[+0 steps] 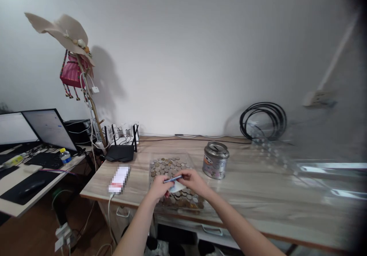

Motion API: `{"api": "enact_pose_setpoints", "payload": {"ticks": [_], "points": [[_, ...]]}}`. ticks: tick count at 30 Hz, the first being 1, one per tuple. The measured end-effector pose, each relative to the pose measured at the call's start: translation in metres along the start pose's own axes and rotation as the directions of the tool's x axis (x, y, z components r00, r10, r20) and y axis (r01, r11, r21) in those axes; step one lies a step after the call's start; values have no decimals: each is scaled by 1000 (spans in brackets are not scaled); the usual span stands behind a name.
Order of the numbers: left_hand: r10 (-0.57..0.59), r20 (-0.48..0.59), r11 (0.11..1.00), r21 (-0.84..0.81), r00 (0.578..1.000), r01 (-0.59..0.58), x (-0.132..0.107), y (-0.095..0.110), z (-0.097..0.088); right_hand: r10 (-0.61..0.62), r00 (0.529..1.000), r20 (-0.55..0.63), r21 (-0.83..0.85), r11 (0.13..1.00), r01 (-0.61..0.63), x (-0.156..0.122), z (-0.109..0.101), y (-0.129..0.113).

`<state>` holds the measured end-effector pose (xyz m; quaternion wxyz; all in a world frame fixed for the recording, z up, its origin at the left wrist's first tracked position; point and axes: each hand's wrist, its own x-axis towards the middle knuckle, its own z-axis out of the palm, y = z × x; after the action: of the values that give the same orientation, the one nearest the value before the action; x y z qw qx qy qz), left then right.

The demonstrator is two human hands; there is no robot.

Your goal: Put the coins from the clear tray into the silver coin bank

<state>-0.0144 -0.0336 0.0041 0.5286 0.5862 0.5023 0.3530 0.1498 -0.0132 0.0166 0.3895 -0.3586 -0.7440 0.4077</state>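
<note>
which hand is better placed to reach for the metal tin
The right hand, likely: the metal tin stands upright to its right, farther from the left hand. Both hands, though, hold a bluish paper-like item.

Single head-worn camera, wide view. Looks forward and down from above near edge of tabletop [263,187], wall [183,68] across upper half. Left hand [160,187] and right hand [195,181] close, below centre; forearms [138,225] enter from bottom edge.

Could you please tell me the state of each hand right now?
Left hand: closed on one end of a thin bluish item, perhaps folded paper.
Right hand: closed on the other end of it.
</note>
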Motion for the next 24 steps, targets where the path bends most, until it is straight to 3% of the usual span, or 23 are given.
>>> {"api": "enact_pose_setpoints", "payload": {"ticks": [4,6,8,12,15,18,20,24], "points": [[-38,47,972,-230,998,48,-2,2,-2,75,994,-76,74,995,-70,0,6,5],[-23,34,974,-223,999,30,-1,1,-2,52,996,-70,83,995,-46,-2,7,3],[17,-45,988,-155,999,-24,0,-1,0,27,1000,-15,80,997,-26,-3,6,-2],[49,-138,995,-77,989,-60,-1,-6,9,25,999,21,-64,998,-24,-7,4,-10],[-47,1,978,-206,999,46,-3,-6,13,-77,995,-62,-243,968,60,-12,2,-9],[-111,102,941,-310,989,138,-5,-5,13,-185,982,-43,-350,923,158,-18,3,-8],[-98,85,933,-340,992,121,-6,-5,13,-176,984,0,-353,921,165,-20,4,-7],[-1,94,955,-296,996,29,-10,-7,15,-64,998,13,-271,960,65,-16,5,-4]]}}
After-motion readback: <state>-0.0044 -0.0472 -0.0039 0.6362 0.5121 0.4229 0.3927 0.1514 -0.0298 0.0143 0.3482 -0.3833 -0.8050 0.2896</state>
